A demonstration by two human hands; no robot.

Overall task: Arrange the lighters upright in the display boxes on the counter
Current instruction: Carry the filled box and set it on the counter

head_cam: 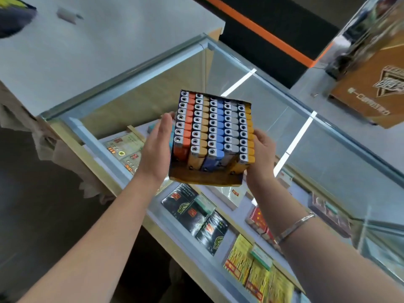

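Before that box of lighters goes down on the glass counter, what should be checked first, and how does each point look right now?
1. Both hands on the box: left hand lies flat against one side, right hand curls round the other. Ok.
2. Lighters upright in neat colour rows inside the display box. Ok.
3. Box level: it is tilted. Not ok.
4. Bare spot on the glass counter beyond the box. Ok.
5. Near-end gap in the rows, lighters could tip. Cannot tell.
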